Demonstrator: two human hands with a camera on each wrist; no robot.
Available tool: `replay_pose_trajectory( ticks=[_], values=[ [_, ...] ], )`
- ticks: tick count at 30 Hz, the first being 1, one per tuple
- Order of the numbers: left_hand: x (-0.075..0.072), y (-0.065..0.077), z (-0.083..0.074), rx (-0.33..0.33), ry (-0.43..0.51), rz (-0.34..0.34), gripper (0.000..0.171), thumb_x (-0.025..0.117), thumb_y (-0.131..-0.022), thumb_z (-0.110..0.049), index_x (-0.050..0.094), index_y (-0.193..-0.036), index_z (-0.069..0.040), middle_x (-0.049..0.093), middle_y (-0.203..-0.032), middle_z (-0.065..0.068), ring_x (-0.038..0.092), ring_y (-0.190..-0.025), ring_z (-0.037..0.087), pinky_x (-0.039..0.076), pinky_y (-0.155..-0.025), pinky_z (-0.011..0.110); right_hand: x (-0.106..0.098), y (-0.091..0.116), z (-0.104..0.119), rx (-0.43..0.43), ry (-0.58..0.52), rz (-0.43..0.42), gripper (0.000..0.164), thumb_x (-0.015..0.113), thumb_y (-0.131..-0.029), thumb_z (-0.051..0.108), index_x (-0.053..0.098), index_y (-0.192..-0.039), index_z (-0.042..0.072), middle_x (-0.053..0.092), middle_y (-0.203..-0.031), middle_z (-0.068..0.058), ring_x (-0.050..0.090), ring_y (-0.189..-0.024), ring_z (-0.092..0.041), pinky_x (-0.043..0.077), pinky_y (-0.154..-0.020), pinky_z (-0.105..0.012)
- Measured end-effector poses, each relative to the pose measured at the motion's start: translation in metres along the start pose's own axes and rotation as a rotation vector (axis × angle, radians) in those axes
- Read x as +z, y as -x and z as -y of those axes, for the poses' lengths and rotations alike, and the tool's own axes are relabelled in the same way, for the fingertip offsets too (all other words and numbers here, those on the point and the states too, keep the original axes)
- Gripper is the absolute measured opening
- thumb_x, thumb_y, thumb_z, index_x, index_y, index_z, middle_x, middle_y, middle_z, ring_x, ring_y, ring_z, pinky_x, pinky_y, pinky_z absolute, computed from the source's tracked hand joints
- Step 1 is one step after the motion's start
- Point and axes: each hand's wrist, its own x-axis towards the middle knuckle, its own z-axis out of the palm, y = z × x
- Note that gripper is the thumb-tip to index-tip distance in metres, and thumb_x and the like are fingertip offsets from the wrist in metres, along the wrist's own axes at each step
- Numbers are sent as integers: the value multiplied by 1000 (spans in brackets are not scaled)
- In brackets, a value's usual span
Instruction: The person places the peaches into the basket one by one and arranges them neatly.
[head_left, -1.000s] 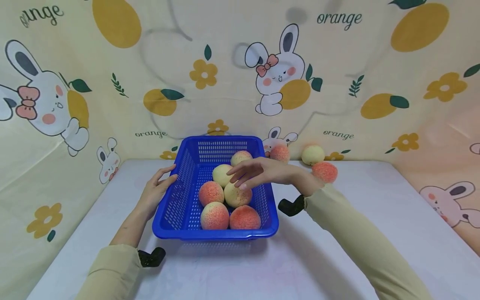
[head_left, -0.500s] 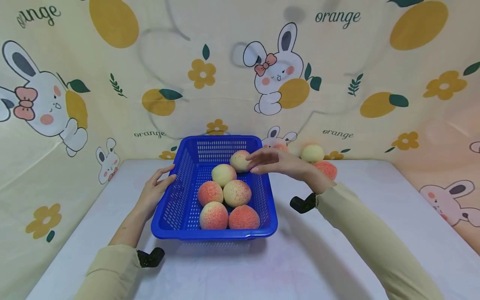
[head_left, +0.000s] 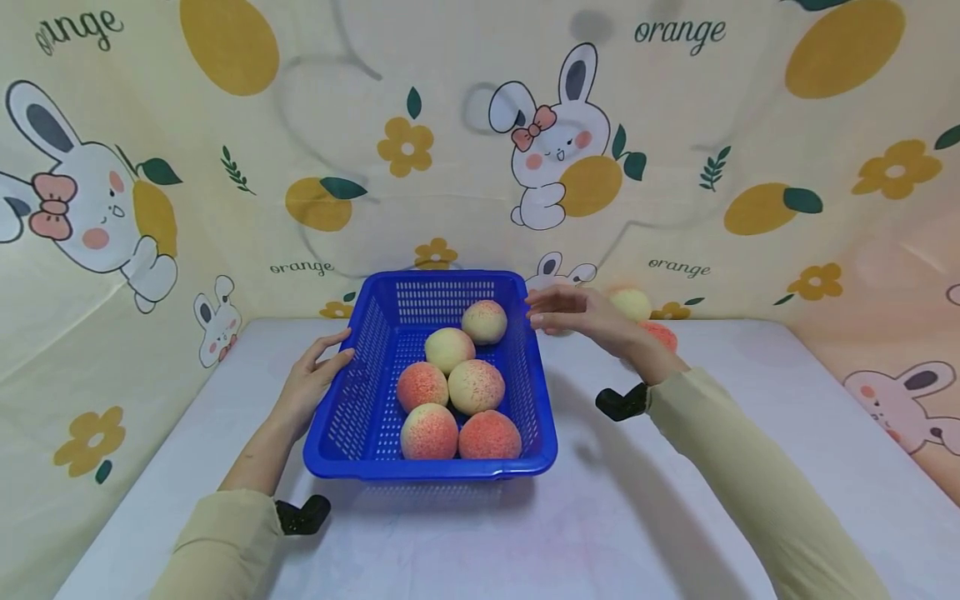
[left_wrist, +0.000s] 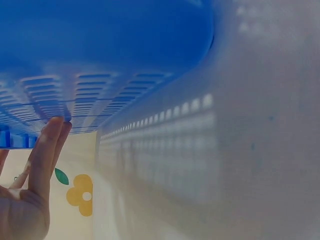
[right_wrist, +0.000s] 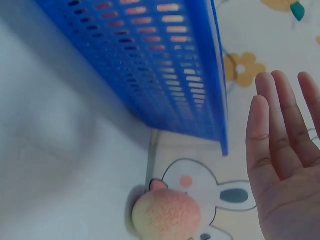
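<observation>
A blue plastic basket (head_left: 431, 469) with perforated walls stands on the table, with several peaches (head_left: 477, 386) inside, some pale yellow and others speckled red. My left hand (head_left: 309, 383) rests against its left rim. In the left wrist view, straight fingers (left_wrist: 46, 155) touch the outer slatted wall. Just beyond the right rim, my right hand (head_left: 592, 315) hovers with nothing in it, its fingers extended in the right wrist view. A loose peach (right_wrist: 167, 215) lies on the table near that hand; in the head view the hand mostly covers it.
Farther right at the back, a yellowish peach (head_left: 633, 304) and a red peach (head_left: 662, 335) lie close together, partly behind the right hand. A printed cloth (head_left: 465, 167) hangs behind the white table (head_left: 420, 542).
My right hand has moved from above the peaches in the basket, rightward past the rim, toward the loose peaches. The left hand and the basket stay put.
</observation>
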Motion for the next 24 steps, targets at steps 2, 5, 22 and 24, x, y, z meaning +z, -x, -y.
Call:
replay_pose_trajectory(
  ticks=[2, 5, 22, 24],
  values=[
    [0, -1, 0, -6, -1, -2, 57, 49, -99, -43, 32, -150, -25, 52, -134, 27, 67, -85, 9, 57, -72, 25, -2, 1, -2, 39, -3, -32, 55, 68, -87, 40, 55, -132, 12, 59, -130, -7, 59, -115, -20, 46, -100, -47],
    [0, -1, -1, -14, -2, -4, 57, 49, -99, -43, 32, -150, -26, 52, -135, 26, 67, -86, 10, 57, -73, 25, -6, 3, -6, 60, -18, -62, 51, 69, -87, 42, 57, -129, 15, 59, -132, -5, 56, -118, -19, 40, -105, -50],
    [0, 0, 0, -8, -7, -3, 58, 49, -98, -45, 32, -150, -24, 53, -133, 27, 67, -82, 9, 57, -71, 25, -22, 12, -23, 57, 0, -183, 56, 66, -90, 35, 51, -133, 1, 57, -131, -14, 57, -109, -13, 52, -87, -27],
    [0, 0, 0, -10, -10, -3, 58, 49, -98, -45, 32, -150, -25, 53, -132, 27, 67, -82, 9, 57, -71, 25, -22, 13, -25, 48, 4, -210, 55, 66, -91, 34, 51, -132, 1, 56, -132, -16, 58, -106, -12, 52, -86, -27]
  ],
)
